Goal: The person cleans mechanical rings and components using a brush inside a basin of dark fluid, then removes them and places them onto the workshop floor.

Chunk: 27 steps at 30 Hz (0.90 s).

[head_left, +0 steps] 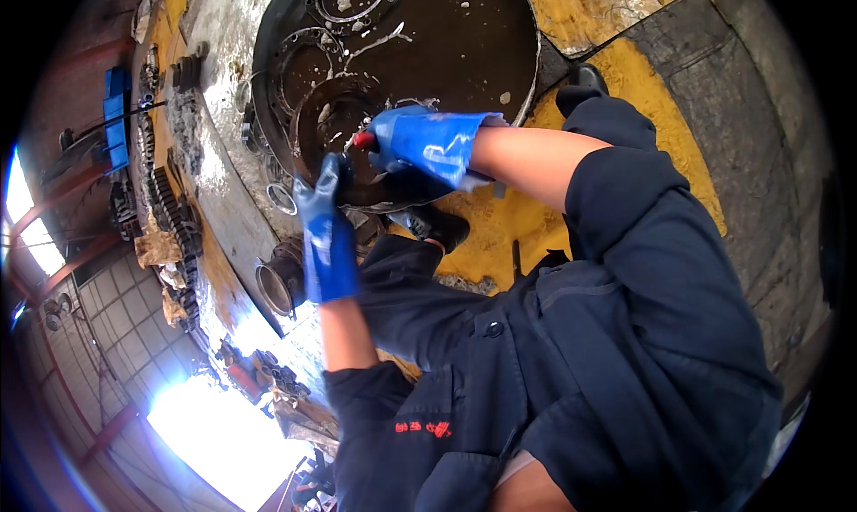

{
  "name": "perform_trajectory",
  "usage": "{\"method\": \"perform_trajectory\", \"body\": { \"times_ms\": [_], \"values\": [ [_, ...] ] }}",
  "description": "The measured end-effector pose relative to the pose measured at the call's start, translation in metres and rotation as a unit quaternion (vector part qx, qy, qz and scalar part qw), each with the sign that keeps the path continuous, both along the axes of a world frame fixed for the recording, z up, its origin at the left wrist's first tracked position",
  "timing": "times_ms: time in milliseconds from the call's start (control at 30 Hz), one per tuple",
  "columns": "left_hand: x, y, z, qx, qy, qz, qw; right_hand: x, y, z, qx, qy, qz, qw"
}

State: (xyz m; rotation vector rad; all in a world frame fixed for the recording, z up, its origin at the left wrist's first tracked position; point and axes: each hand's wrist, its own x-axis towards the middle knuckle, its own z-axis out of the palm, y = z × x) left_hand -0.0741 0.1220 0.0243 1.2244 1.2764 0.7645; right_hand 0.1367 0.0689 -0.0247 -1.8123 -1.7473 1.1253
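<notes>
A large round pan [533,43] of dark liquid lies in front of me, with a dark metal ring [312,110] standing in it near its lower left edge. My left hand [323,195], in a blue rubber glove, is closed on the near edge of this ring, close to the pan's rim; its fingertips are partly hidden. My right hand [402,141], gloved the same way, is closed round a red-handled tool [364,141] over the ring. The tool's working end is too small to make out.
Several thinner rings [357,12] lie in the liquid. A small metal ring [281,199] and a short cylindrical housing [275,287] rest on the bench left of the pan. Gears and shafts [170,199] line the far left, near a blue bin [116,119]. My shoe [451,229] is beside the pan.
</notes>
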Motion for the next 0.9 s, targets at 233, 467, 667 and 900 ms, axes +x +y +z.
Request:
{"method": "perform_trajectory", "body": {
  "times_ms": [233, 467, 667, 900],
  "values": [
    [-0.003, -0.009, -0.041, 0.097, -0.044, 0.005, 0.994, 0.041, -0.029, 0.056, -0.127, 0.327, -0.022, 0.936],
    [0.031, 0.020, 0.050, -0.069, 0.118, -0.129, 0.982, -0.003, -0.005, 0.008, -0.011, 0.105, 0.012, 0.994],
    [0.063, 0.055, 0.076, -0.144, 0.191, -0.231, 0.943, -0.013, 0.009, 0.005, 0.075, -0.142, 0.069, 0.985],
    [0.049, 0.049, 0.066, -0.116, 0.133, -0.194, 0.965, 0.015, 0.012, -0.001, 0.192, -0.147, -0.024, 0.970]
  ]
}}
